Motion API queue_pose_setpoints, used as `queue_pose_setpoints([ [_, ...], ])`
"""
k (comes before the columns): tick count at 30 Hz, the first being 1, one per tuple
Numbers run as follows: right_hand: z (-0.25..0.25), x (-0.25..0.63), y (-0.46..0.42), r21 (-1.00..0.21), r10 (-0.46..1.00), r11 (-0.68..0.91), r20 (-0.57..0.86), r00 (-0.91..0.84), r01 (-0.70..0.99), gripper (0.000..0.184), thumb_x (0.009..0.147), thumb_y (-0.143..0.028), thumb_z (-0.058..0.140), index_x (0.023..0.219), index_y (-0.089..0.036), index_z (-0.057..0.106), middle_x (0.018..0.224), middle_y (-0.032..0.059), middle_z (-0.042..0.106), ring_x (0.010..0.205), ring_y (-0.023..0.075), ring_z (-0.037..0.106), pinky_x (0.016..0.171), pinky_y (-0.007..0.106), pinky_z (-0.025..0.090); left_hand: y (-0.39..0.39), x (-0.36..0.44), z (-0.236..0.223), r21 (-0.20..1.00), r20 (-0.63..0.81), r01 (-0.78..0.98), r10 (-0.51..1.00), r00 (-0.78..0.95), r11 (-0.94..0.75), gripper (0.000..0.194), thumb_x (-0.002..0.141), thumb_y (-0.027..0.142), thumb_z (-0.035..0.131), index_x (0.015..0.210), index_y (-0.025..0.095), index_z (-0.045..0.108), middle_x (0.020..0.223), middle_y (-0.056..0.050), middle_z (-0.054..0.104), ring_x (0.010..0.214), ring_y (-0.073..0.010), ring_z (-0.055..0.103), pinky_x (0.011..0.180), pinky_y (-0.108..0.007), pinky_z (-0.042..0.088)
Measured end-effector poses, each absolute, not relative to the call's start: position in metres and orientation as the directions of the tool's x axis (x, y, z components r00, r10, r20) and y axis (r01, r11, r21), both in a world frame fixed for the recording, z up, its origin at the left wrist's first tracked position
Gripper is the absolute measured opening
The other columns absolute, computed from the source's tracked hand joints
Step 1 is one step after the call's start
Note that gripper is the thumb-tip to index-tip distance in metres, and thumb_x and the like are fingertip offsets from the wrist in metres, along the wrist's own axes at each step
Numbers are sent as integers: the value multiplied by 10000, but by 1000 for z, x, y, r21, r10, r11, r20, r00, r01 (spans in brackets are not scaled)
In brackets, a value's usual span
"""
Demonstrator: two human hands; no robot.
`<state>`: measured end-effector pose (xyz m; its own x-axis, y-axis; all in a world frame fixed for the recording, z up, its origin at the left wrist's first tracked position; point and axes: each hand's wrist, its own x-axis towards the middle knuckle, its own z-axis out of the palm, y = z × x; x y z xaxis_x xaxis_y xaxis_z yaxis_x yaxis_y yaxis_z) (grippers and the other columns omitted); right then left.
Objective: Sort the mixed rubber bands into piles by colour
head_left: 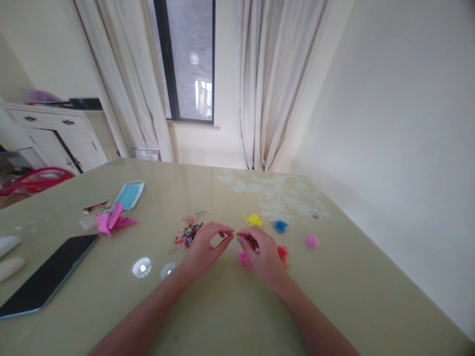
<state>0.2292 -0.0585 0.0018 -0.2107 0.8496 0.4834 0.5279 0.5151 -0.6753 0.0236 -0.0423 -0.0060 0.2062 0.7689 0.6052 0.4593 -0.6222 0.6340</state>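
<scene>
Over the middle of the table, my left hand (206,249) and my right hand (263,254) meet fingertip to fingertip, each closed in a pinch. A tiny yellow rubber band (235,236) shows between them, mostly covered by the fingers. Beside my left hand lies a mixed-colour heap of small rubber bands (188,235). Around my right hand are sorted heaps: yellow bands (254,220) behind it, blue bands (279,226) to the back right, red bands (282,254) and pink bands (244,258) partly hidden by the hand. Farther right sits a light pink bundle (312,241).
On the left lie a dark tablet (50,274), a folded bright pink piece (113,221) and a blue face mask (128,196). A wall (401,148) borders the table (208,316) on the right. Curtains (274,74) and a window stand behind it.
</scene>
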Motion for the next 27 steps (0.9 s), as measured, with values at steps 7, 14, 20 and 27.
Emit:
queue_pose_setpoints([
  [7,2,229,-60,-697,867,493,445,-225,520,119,1019,-227,653,942,-198,739,792,21,677,697,173,591,643,281,425,-47,30,-5,771,529,346,840,118,-534,130,951,294,731,1062,249,781,969,-14,800,850,-165,718,841,-312,564],
  [14,1,229,-60,-728,868,494,447,-218,476,103,994,-214,668,924,-197,742,754,6,653,656,158,579,607,264,414,-46,34,-8,906,366,167,918,153,-389,231,967,387,692,1115,228,772,995,-44,799,894,-188,733,836,-325,588],
  [20,6,236,-57,-752,847,524,511,-150,400,122,983,-256,682,922,-203,775,748,7,677,625,144,561,582,257,414,-44,33,-12,820,465,293,871,159,-491,171,993,317,649,1084,243,772,982,-31,791,872,-184,711,804,-311,576],
  [27,9,240,-58,-709,786,600,609,-107,370,89,955,-242,728,919,-213,804,709,-10,640,591,130,540,559,253,411,-28,1,-9,421,498,790,841,209,-446,282,1063,209,495,1157,219,760,1180,-103,787,1141,-291,685,1039,-478,508],
])
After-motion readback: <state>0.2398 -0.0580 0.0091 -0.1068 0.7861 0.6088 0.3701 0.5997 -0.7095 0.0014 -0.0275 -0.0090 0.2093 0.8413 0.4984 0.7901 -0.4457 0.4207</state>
